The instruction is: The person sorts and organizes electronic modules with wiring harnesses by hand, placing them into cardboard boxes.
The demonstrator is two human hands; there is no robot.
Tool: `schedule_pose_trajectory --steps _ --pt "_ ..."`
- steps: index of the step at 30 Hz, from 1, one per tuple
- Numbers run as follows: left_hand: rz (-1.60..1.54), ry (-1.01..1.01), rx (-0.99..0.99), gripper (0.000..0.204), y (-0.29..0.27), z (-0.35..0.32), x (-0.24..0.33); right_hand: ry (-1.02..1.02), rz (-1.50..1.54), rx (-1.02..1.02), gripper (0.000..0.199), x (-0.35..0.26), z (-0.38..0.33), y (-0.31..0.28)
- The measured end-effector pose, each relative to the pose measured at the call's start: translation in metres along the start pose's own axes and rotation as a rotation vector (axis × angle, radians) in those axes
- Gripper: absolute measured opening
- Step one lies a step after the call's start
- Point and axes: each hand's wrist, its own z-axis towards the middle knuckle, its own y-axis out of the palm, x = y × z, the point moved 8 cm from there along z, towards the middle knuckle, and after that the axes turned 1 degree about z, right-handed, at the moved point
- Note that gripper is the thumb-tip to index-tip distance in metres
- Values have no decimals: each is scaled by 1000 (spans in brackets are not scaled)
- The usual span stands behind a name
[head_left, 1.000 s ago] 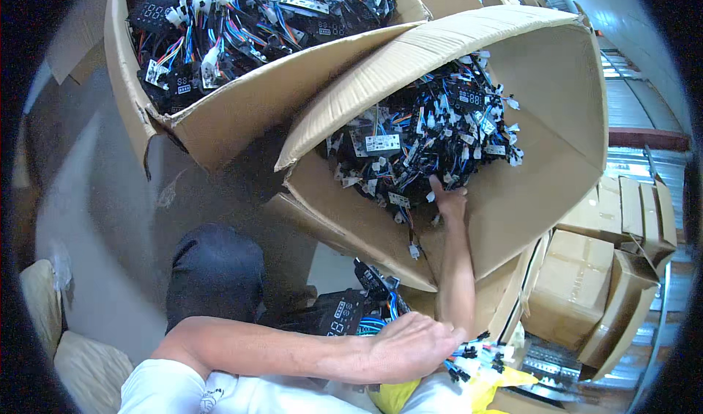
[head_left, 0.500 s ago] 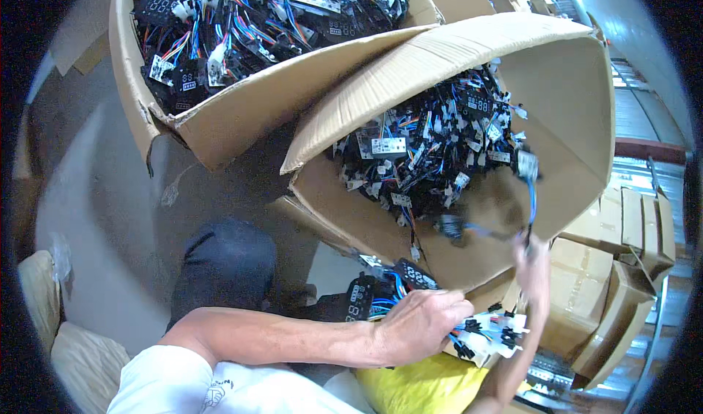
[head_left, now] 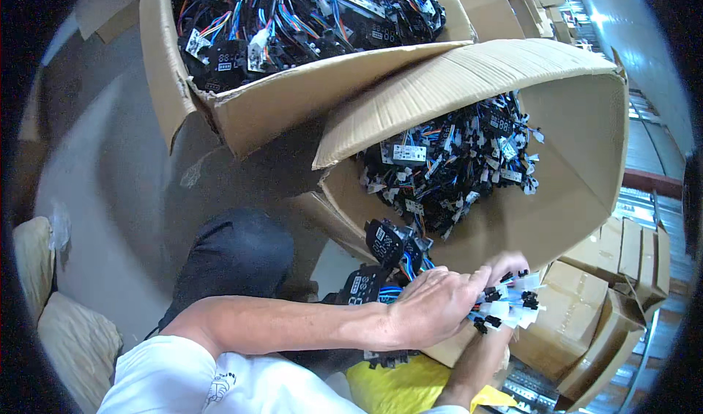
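Observation:
My left hand (head_left: 432, 304) is closed round a bundle of wired display boards. Its black display boards (head_left: 385, 244) fan out on the left side of the fist, with coloured wires running through the grip. White and black plug connectors (head_left: 509, 304) stick out on the right side. Close behind the bundle is my right hand (head_left: 507, 264), touching or nearly touching the left fingertips. Its fingers are blurred and partly hidden, so what it holds does not show. Ahead lies a tipped cardboard box (head_left: 571, 128) holding a heap of similar wired boards (head_left: 454, 157).
A second open box (head_left: 293, 91), full of wired boards, stands at the far left. Taped cartons (head_left: 560, 304) are stacked at the right. A yellow bag (head_left: 395, 385) lies by my lap, and pale sacks (head_left: 77, 341) lie at the left edge.
My right hand has come in from the tipped box, where it held a wired board, to the bundle in my left hand. The view has shifted, so the boxes appear lower and further right.

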Motion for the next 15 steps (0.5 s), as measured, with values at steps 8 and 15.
schedule_pose_trajectory --steps 8,15 --pt "101 106 -25 35 24 -21 13 -158 -477 -28 42 157 177 117" --pt "62 67 -7 23 16 -19 8 159 -47 190 20 174 169 20"
